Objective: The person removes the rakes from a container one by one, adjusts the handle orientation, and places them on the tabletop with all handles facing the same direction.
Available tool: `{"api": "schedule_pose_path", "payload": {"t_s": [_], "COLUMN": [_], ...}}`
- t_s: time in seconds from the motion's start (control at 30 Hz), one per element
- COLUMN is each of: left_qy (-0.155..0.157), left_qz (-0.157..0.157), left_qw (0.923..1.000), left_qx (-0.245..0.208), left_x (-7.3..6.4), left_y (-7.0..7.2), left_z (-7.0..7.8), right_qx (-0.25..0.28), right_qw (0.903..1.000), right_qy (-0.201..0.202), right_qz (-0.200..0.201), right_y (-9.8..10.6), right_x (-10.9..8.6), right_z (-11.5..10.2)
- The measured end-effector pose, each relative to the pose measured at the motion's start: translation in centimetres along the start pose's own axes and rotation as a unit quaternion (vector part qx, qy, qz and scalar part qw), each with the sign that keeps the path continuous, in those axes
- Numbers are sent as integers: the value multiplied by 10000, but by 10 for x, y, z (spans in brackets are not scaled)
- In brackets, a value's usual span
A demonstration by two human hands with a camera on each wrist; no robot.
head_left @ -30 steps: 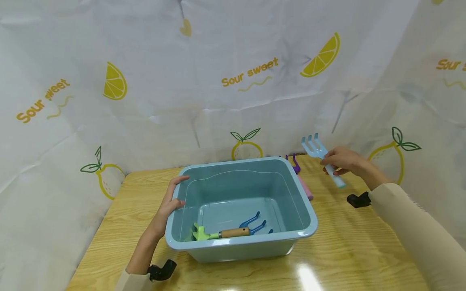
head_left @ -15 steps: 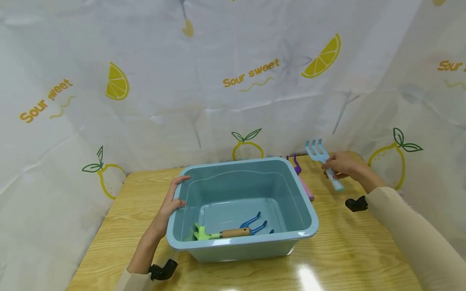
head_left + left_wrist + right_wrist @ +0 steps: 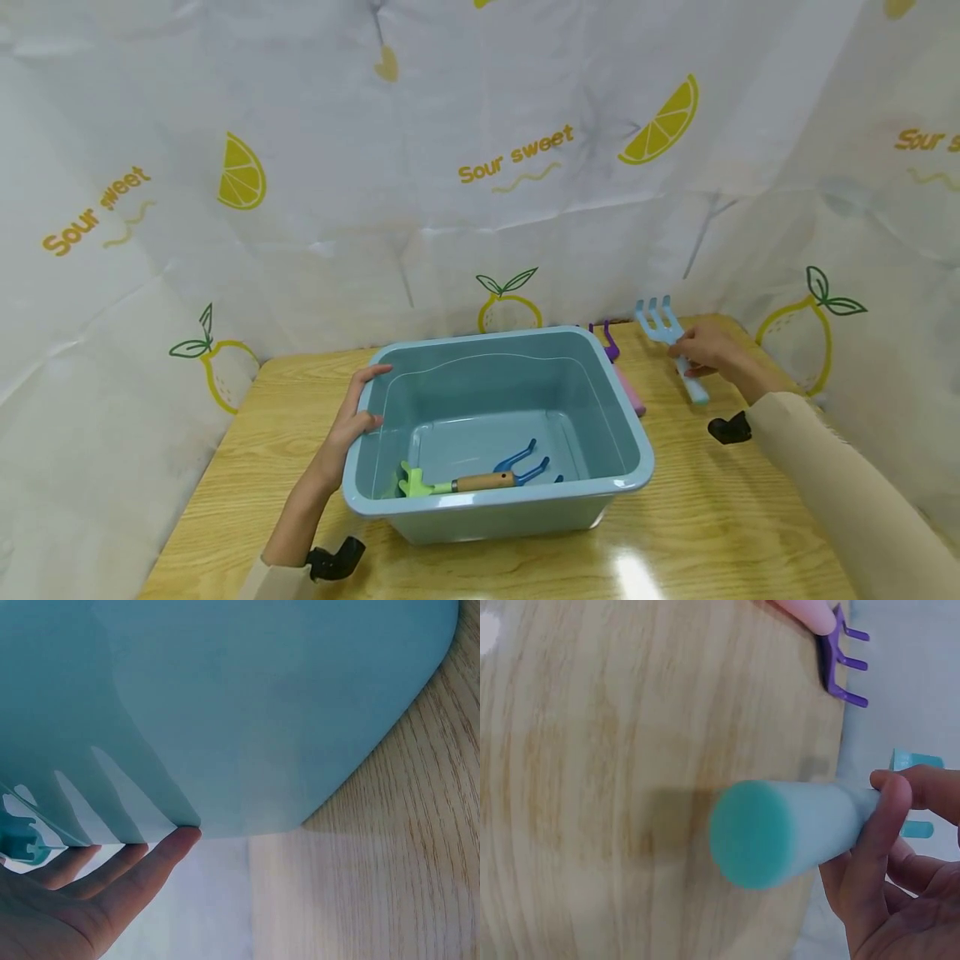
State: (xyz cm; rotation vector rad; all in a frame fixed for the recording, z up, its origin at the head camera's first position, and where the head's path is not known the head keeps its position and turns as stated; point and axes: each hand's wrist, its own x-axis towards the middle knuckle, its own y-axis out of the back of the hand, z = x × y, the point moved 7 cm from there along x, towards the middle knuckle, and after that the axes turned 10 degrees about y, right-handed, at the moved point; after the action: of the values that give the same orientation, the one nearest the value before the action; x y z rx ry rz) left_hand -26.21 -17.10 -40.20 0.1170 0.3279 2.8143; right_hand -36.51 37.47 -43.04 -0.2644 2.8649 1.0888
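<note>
My left hand (image 3: 347,429) grips the left rim of a blue-grey plastic basin (image 3: 480,500), thumb and a finger over the edge. In the left wrist view, other fingertips (image 3: 187,834) press against the basin's outer wall. My right hand (image 3: 712,352) pinches a light-blue three-tined hand rake (image 3: 692,385) around its handle near the head, tines toward the back wall. The right wrist view shows the rake's handle end (image 3: 751,834) above the table with a shadow below. Inside the basin lie a light-green garden tool (image 3: 418,483) and a blue hand rake with a wooden handle (image 3: 483,482).
A purple hand rake (image 3: 611,346) with a pink handle (image 3: 633,396) lies against the basin's right side, partly hidden by it. Everything stands on a wood-grain table (image 3: 720,517). A lemon-printed white cloth (image 3: 315,167) hangs behind the table's back edge.
My right hand has moved the light-blue hand rake down and slightly right, closer to the tabletop. The left hand and the basin hold their place.
</note>
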Motion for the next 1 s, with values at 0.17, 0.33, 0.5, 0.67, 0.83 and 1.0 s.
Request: {"api": "schedule_pose_path", "payload": {"t_s": [0.17,0.33,0.5,0.67,0.83,1.0], "left_qy": [34,-16,-48,-31,-1,6], "left_qz": [32,-8,-79,-123,-107,-82], "left_qw": [10000,10000,9999,9999,9999,9999], "left_qx": [19,0,-58,-87,-94,-92], "left_x": [0,0,0,0,0,0], "left_y": [0,0,0,0,-1,0], "left_z": [0,0,-1,-1,-1,-1], "right_qx": [-88,-97,-136,-220,-286,-362], "right_qw": [9999,9998,9998,9994,9993,9991], "right_qy": [-68,-137,-150,-247,-231,-219], "right_qz": [57,103,85,33,38,76], "right_y": [-7,-12,-15,-16,-18,-18], "right_x": [3,7,10,12,13,15], "right_z": [6,9,9,12,14,13]}}
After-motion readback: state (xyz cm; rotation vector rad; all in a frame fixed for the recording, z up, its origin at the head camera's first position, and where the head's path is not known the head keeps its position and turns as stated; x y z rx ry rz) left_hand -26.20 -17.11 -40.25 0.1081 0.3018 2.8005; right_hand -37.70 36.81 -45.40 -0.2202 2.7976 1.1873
